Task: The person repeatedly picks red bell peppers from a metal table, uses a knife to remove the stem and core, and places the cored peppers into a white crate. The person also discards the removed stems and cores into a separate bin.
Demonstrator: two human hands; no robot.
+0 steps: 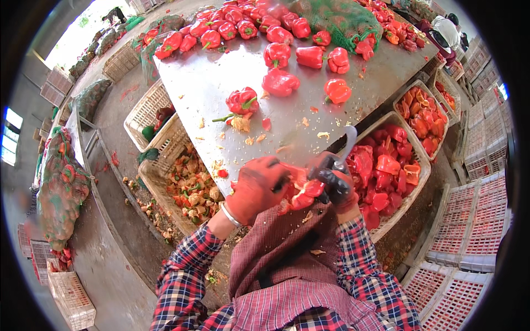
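My left hand (258, 188), in a red glove with a band at the wrist, grips a red bell pepper (301, 192) that looks cut open, at the near corner of the metal table (285, 136). On the pepper's other side is my right hand (334, 182), its glove dark and wet over the fingers. It holds a small knife with a curved blade (351, 140), the blade pointing up and away from the pepper. Farther up the table lie a whole pepper with a green stem (242, 101), a pepper core (240, 123) and another whole pepper (337, 91).
Peppers heap at the table's far side beside a green mesh sack (339, 20). To the right, a crate (420, 182) holds red pepper pieces; another crate (441, 149) stands behind. At left, a crate (153, 178) holds cores and scraps. A person (447, 33) is at the far right.
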